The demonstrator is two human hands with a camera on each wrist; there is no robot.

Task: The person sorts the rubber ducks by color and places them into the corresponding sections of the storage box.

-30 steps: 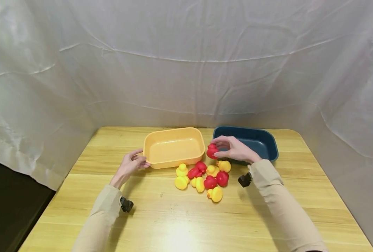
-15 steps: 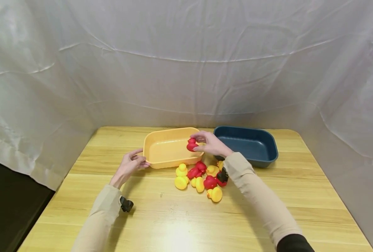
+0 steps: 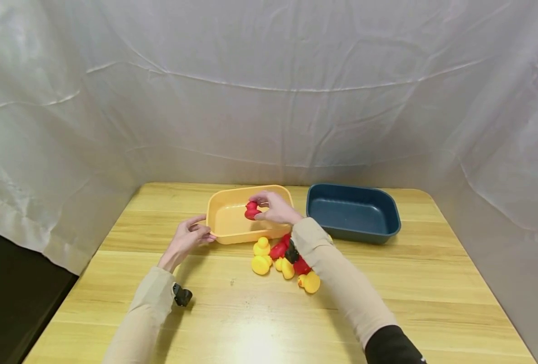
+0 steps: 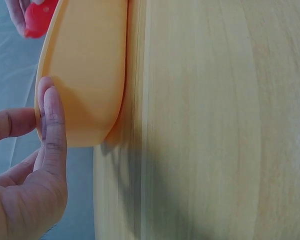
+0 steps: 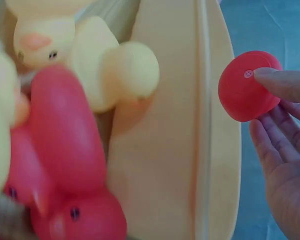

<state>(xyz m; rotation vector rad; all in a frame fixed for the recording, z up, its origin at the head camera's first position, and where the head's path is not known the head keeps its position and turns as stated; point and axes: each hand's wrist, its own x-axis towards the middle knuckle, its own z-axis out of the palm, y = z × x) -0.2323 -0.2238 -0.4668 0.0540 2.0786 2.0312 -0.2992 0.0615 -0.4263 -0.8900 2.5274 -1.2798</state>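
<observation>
My right hand (image 3: 275, 208) pinches a red rubber duck (image 3: 252, 211) between thumb and fingers, above the yellow-orange bin (image 3: 246, 237). The duck's round base (image 5: 240, 95) faces the right wrist camera. At the bin's left front corner, my left hand (image 3: 188, 241) pinches the rim, with the thumb on one side and fingers on the other (image 4: 52, 125). In front of the bin lies a loose group of rubber ducks, some yellow (image 3: 261, 264) and some red (image 3: 279, 251). My right forearm hides part of that group.
A dark blue bin (image 3: 353, 234) stands to the right of the yellow-orange one, a narrow gap between them. Both sit near the back edge of the wooden table (image 3: 232, 313). Grey-white sheeting (image 3: 269, 101) hangs behind and at the sides.
My right hand has carried the red duck leftward, from beside the blue bin to over the middle of the yellow-orange bin. My left hand has stayed at the rim.
</observation>
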